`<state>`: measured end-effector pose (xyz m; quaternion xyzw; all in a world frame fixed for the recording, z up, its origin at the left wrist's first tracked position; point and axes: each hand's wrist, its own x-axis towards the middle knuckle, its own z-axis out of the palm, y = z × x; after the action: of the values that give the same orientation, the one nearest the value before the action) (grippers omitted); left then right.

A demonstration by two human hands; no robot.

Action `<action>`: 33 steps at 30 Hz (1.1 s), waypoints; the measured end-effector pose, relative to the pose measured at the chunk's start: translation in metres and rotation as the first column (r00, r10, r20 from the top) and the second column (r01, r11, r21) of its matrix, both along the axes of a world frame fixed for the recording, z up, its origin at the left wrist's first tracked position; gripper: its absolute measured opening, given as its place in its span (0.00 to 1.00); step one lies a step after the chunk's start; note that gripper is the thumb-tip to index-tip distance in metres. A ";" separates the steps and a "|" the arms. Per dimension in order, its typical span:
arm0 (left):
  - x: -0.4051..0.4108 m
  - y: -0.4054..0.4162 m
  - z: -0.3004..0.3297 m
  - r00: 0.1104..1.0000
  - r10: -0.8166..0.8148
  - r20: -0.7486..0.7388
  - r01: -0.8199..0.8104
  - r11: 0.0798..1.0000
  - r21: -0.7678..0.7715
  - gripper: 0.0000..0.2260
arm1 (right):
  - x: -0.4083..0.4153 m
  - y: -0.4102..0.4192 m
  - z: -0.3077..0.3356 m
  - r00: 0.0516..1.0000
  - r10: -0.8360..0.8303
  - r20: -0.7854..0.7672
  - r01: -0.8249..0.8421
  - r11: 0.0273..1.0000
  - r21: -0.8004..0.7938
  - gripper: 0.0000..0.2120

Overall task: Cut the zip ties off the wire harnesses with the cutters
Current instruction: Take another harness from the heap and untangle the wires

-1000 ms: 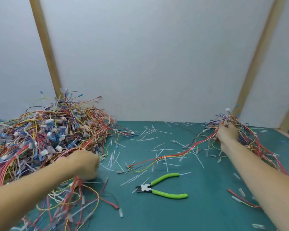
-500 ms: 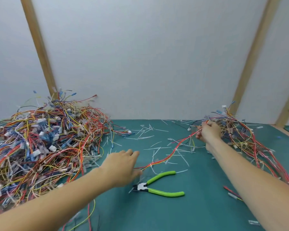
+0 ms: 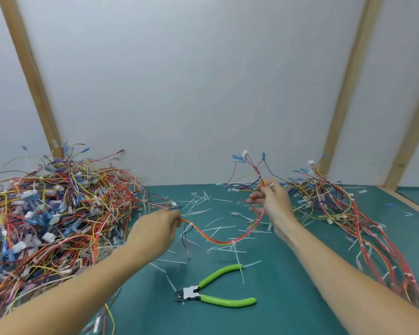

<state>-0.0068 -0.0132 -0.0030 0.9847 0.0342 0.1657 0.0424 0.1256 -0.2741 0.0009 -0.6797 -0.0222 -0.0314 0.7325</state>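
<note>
Now both hands, L (image 3: 155,229) & R (image 3: 272,201), fingers pinching one wire harness (image 3: 224,240) above green-handled cutters (image 3: 215,291); no legible text.

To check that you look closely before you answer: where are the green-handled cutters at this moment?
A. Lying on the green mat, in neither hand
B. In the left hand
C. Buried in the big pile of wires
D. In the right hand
A: the cutters lie on the mat near the viewer, while the left hand and right hand hold one wire harness between them.
</note>
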 end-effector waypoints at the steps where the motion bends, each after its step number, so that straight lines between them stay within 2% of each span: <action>1: 0.005 0.003 -0.006 0.997 0.060 -0.056 -0.054 0.994 0.094 0.10 | -0.006 0.008 0.003 1.000 0.009 0.017 -0.010 0.998 0.066 0.09; 3: 0.013 0.018 -0.011 0.975 0.203 -0.088 -0.190 0.972 0.137 0.12 | -0.017 0.020 0.005 0.997 -0.014 0.073 0.007 0.996 0.088 0.10; 5: 0.019 0.030 -0.015 0.958 0.280 -0.066 -0.268 0.952 0.148 0.16 | -0.028 0.026 0.001 0.993 -0.032 0.116 0.027 0.999 0.040 0.10; 7: 0.021 0.023 -0.020 0.975 0.221 0.018 -0.222 0.970 0.101 0.23 | -0.039 0.028 -0.008 0.994 0.006 0.108 -0.003 1.000 -0.031 0.11; 9: 0.019 -0.001 -0.025 0.982 0.079 0.172 -0.056 0.989 -0.135 0.25 | -0.049 0.029 -0.021 0.995 0.062 0.080 -0.054 0.993 -0.102 0.11; 12: 0.007 -0.044 -0.029 0.942 -0.014 0.334 0.186 0.852 -0.489 0.21 | -0.067 0.036 -0.039 0.989 0.138 0.058 -0.126 0.976 -0.179 0.11; 14: 0.002 -0.065 -0.035 0.923 -0.022 0.384 0.267 0.755 -0.599 0.17 | -0.081 0.040 -0.050 0.985 0.164 0.056 -0.151 0.970 -0.189 0.10; 18: -0.002 -0.086 -0.049 0.937 0.004 0.350 0.287 0.563 -0.775 0.12 | -0.105 0.042 -0.062 0.970 0.231 0.072 -0.207 0.947 -0.247 0.08; 19: -0.003 -0.088 -0.052 0.941 -0.009 0.337 0.290 0.530 -0.797 0.12 | -0.109 0.041 -0.063 0.965 0.248 0.084 -0.215 0.935 -0.281 0.08; 25: -0.015 -0.085 -0.057 0.931 -0.022 0.365 0.319 0.535 -0.782 0.10 | -0.124 0.037 -0.062 0.931 0.304 0.203 -0.203 0.892 -0.405 0.07; 29: -0.018 -0.080 -0.054 0.913 0.085 0.400 0.323 0.450 -0.832 0.08 | -0.124 0.040 -0.064 0.902 0.267 0.340 -0.078 0.874 -0.480 0.10; 31: -0.019 -0.079 -0.053 0.911 0.059 0.408 0.354 0.394 -0.848 0.04 | -0.125 0.040 -0.065 0.881 0.255 0.399 0.000 0.844 -0.537 0.10; 33: -0.022 -0.080 -0.052 0.904 0.025 0.427 0.385 0.386 -0.838 0.05 | -0.125 0.038 -0.065 0.843 0.279 0.459 0.061 0.800 -0.597 0.09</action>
<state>-0.0288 -0.0934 -0.0555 0.7479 0.0002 0.2970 0.5937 0.0005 -0.2362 -0.0639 -0.8351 -0.2708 -0.1635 0.4500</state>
